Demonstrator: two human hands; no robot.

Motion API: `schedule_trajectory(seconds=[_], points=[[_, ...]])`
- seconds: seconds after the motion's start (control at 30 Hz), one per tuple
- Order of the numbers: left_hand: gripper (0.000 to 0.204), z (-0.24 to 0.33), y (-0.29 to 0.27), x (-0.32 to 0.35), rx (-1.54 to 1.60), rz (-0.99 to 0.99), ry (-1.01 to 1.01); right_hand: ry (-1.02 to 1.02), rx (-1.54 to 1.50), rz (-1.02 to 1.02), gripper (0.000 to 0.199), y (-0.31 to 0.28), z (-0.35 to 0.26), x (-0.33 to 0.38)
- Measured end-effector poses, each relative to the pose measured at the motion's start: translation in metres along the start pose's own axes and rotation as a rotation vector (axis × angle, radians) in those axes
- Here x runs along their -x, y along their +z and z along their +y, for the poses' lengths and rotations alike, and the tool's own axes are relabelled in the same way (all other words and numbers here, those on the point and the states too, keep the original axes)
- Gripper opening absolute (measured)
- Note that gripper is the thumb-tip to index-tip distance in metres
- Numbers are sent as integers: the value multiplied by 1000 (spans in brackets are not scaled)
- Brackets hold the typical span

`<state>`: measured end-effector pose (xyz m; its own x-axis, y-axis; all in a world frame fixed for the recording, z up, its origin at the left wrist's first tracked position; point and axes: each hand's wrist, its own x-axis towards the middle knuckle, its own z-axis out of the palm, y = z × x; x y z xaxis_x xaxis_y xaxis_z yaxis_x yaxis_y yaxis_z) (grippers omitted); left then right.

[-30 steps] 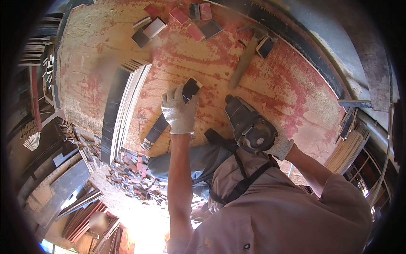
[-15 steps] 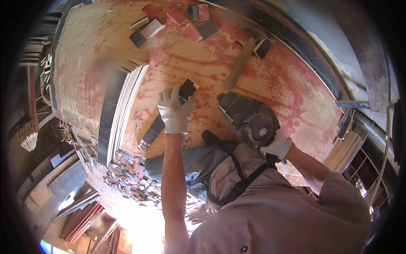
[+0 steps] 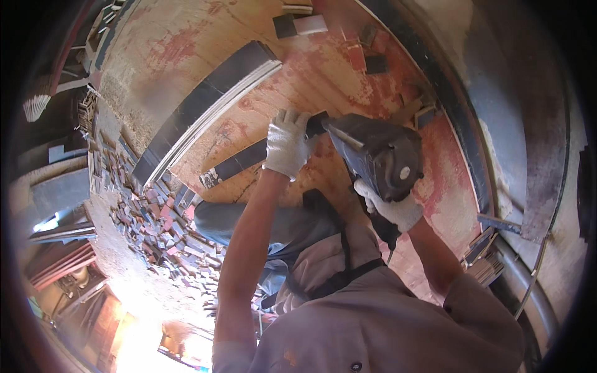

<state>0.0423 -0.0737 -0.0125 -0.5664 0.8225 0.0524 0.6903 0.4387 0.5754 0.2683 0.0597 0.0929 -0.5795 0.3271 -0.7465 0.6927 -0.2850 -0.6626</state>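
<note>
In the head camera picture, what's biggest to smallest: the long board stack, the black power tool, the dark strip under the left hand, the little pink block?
1. Long board stack and black power tool: unsure, as the tool looks nearer the camera.
2. Dark strip.
3. Little pink block.

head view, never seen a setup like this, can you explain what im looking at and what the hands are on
There is no robot, just a person at work. Every picture comes from one wide fisheye camera worn on the head and looking down, which is why straight edges bend and the forearms rise from below. The gloved right hand grips a dark power tool. The gloved left hand lies over a dark strip on a red-stained wooden surface. A stack of dark-topped strips and some small blocks lie there too. Many small offcuts are heaped to the person's left.
</note>
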Motion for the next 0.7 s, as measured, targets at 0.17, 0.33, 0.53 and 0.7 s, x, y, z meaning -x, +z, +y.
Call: schedule_trajectory(seconds=[0.17, 0.33, 0.53, 0.7], points=[[52, 1, 5, -3, 26, 34, 18, -115, 136, 8, 21, -21, 64, -11], [58, -9, 9, 7, 41, 55, -9, -211, 304, -53, 21, -16, 40, -3], [72, -2, -6, 27, 1, 138, -123, 48, 519, -143, 51, -2, -13, -13], [80, -16, -13, 44, -107, 108, -195, 152, 149, -82, 24, -4, -28, -1]])
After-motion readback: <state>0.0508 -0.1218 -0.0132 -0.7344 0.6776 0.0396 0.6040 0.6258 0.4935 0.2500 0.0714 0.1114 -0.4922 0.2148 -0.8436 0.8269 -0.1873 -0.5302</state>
